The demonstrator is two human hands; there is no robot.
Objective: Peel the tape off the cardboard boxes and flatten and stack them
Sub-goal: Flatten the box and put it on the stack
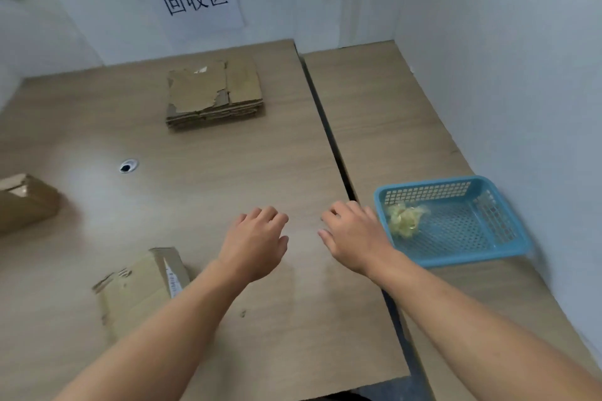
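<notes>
Both hands, left hand [255,242] and right hand [353,234], empty over table [228,172]

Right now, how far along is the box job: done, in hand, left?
Done: a stack of flattened boxes sits at the back of the table, and a wad of peeled tape lies in the blue basket. In hand: nothing; the left hand and right hand are both empty above the table. Left: the box near the left arm and another box at the left edge, both unflattened.
</notes>
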